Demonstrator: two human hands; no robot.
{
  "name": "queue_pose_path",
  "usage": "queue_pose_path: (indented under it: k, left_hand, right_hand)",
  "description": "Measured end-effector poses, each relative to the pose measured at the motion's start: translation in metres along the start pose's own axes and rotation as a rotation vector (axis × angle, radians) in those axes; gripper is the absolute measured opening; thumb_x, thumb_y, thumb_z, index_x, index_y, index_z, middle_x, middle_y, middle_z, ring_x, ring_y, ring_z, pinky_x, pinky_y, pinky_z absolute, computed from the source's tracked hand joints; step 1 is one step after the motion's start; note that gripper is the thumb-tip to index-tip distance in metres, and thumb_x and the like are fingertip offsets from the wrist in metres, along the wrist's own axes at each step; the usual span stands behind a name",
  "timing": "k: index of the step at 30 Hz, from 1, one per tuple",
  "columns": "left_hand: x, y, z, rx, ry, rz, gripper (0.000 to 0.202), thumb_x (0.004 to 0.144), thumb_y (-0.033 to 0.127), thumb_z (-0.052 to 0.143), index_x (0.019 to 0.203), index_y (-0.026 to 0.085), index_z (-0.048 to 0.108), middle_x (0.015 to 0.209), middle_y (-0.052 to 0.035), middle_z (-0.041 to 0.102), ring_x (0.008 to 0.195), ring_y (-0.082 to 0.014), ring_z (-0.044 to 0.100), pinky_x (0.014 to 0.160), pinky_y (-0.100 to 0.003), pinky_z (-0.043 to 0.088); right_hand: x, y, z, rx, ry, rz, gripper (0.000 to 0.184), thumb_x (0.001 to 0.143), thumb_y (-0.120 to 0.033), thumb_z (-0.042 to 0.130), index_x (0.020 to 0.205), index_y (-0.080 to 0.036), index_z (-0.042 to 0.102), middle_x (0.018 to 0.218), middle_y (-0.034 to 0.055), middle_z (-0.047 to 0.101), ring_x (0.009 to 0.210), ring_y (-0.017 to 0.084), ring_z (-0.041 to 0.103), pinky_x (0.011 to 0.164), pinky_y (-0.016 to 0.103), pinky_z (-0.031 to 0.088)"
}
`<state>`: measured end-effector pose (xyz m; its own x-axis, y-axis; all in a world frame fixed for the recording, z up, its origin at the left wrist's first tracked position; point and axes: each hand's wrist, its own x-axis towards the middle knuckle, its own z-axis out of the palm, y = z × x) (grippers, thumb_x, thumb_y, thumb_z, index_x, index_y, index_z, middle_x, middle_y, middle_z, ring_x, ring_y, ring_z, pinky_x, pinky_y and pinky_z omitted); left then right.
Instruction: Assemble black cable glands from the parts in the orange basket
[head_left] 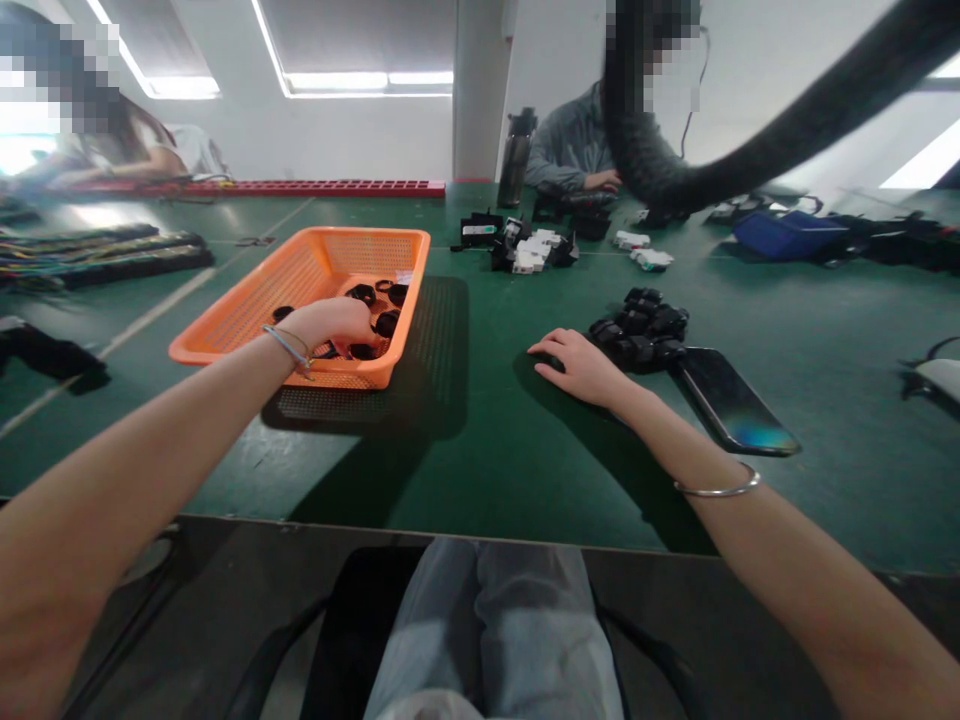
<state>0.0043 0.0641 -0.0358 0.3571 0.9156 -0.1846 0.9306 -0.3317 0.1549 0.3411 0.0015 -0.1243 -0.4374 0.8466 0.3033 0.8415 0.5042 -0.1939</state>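
My left hand (337, 322) reaches down into an orange plastic basket (300, 250), its fingers curled among several small black ring-like parts (387, 322). What the fingertips hold, if anything, is hidden behind the hand. My right hand (574, 368) rests low over the green table, thumb and fingers apart, with a dark patch between them that may be only shadow. Just beyond its wrist side sits a pile of black plastic parts (641, 328). Touching that pile is a dark phone (735, 402), lying flat.
Black and white parts (529, 248) lie farther back, near a dark bottle (517, 158). At right stands a blue bin (787, 235); wire bundles (105, 255) lie left. A thick black hose (720, 175) hangs overhead. Two other people sit across the table (480, 470).
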Motion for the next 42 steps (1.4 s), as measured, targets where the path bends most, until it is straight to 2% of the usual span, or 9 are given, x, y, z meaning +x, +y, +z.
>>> queue_pose_path:
  k: [3,8,11,17,25,30,34,39,42]
  left_hand:
    - [0.006,-0.001,-0.013,0.143,-0.108,-0.081,0.022,0.07,0.034,0.055,0.069,0.017,0.069,0.054,-0.0045,0.061,0.059,-0.0184,0.058,0.062,-0.028,0.045]
    - [0.029,-0.016,-0.038,0.275,0.25,-0.116,0.027,0.071,0.034,0.054,0.081,0.015,0.07,0.063,-0.0073,0.063,0.071,-0.0216,0.058,0.066,-0.03,0.045]
    - [0.042,-0.027,-0.041,0.251,0.346,-0.149,0.04,0.065,0.028,0.058,0.103,0.015,0.066,0.083,-0.0097,0.068,0.081,-0.0236,0.06,0.068,-0.029,0.045]
    - [0.051,-0.037,-0.023,0.269,0.099,-0.097,0.043,0.066,0.028,0.058,0.107,0.018,0.066,0.091,-0.0088,0.07,0.089,-0.0246,0.06,0.075,-0.03,0.044]
    - [0.04,-0.024,-0.019,0.203,0.128,-0.162,0.037,0.062,0.041,0.069,0.093,0.021,0.066,0.086,-0.0069,0.068,0.087,-0.0262,0.059,0.068,-0.03,0.04]
    - [0.02,0.005,-0.038,0.07,0.453,-0.051,0.051,0.08,0.049,0.054,0.121,0.02,0.05,0.105,-0.0028,0.064,0.088,-0.0174,0.052,0.071,-0.026,0.038]
    - [-0.005,0.055,-0.042,0.003,0.663,0.064,0.049,0.08,0.041,0.057,0.123,0.02,0.048,0.105,-0.0053,0.066,0.091,-0.0199,0.056,0.078,-0.029,0.041]
    - [-0.032,0.118,-0.005,-0.056,0.534,0.303,0.044,0.076,0.034,0.063,0.117,0.025,0.052,0.101,-0.0026,0.067,0.09,-0.022,0.062,0.077,-0.03,0.045]
    - [-0.035,0.135,0.026,-0.089,0.404,0.375,0.038,0.076,0.031,0.062,0.113,0.027,0.053,0.102,-0.0026,0.067,0.09,-0.0235,0.064,0.075,-0.032,0.048]
  right_hand:
    - [0.0,0.0,0.0,-0.003,-0.001,-0.001,0.028,0.084,-0.028,0.049,0.104,-0.019,0.067,0.102,0.0119,0.062,0.098,0.028,0.057,0.092,0.048,0.045]
    - [0.001,-0.001,-0.001,0.009,-0.003,-0.009,0.027,0.084,-0.028,0.049,0.103,-0.021,0.067,0.101,0.0107,0.062,0.097,0.027,0.057,0.091,0.048,0.046]
    - [0.001,-0.003,-0.002,0.01,-0.006,-0.005,0.027,0.083,-0.027,0.05,0.103,-0.021,0.066,0.101,0.0106,0.062,0.096,0.027,0.057,0.091,0.047,0.046]
    - [0.001,-0.004,0.0,0.004,-0.008,0.001,0.025,0.083,-0.025,0.051,0.102,-0.02,0.066,0.102,0.011,0.062,0.097,0.027,0.057,0.092,0.047,0.045]
    - [0.001,-0.004,0.0,0.0,-0.001,0.001,0.023,0.083,-0.024,0.051,0.101,-0.021,0.066,0.1,0.0105,0.063,0.096,0.027,0.058,0.091,0.048,0.046]
    - [0.003,-0.01,-0.003,0.112,0.017,0.062,0.022,0.081,-0.026,0.052,0.096,-0.02,0.066,0.099,0.0113,0.063,0.096,0.027,0.058,0.089,0.047,0.046]
    - [0.006,-0.022,-0.006,0.488,0.029,0.222,0.027,0.08,-0.033,0.05,0.097,-0.018,0.063,0.098,0.011,0.064,0.087,0.024,0.06,0.076,0.04,0.05]
    - [0.005,-0.045,-0.013,1.234,-0.149,0.365,0.04,0.087,-0.047,0.037,0.113,-0.021,0.053,0.103,0.0105,0.066,0.079,0.02,0.063,0.061,0.031,0.049]
    - [0.002,-0.055,-0.015,1.488,-0.246,0.406,0.037,0.091,-0.046,0.03,0.103,-0.02,0.055,0.095,0.0094,0.068,0.077,0.018,0.064,0.062,0.029,0.049]
